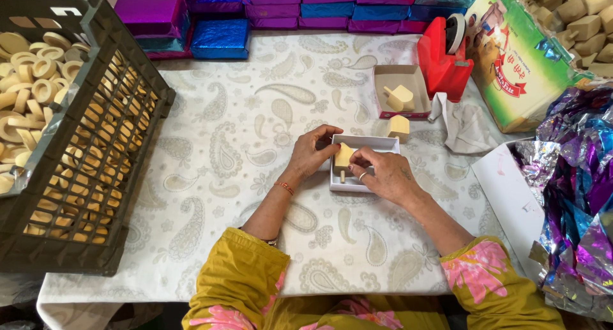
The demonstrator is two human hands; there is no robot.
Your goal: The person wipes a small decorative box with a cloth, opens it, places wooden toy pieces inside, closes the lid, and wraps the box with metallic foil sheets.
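Note:
Both of my hands meet over a small white open box (383,142) lying on the paisley cloth. My left hand (314,152) and my right hand (381,172) pinch a pale wooden top-shaped piece (344,157) with a short peg pointing down, held inside the box. A second pale wooden block (399,127) stands just beyond the box's far right corner. Behind it a small cardboard box (401,72) with a pink rim holds another wooden piece (399,97).
A dark plastic crate (121,132) of pale wooden rings fills the left side. Shiny purple and blue wrapped boxes (220,37) line the far edge. A red tape dispenser (444,55), a printed carton (511,68) and crumpled foil sheets (575,189) crowd the right.

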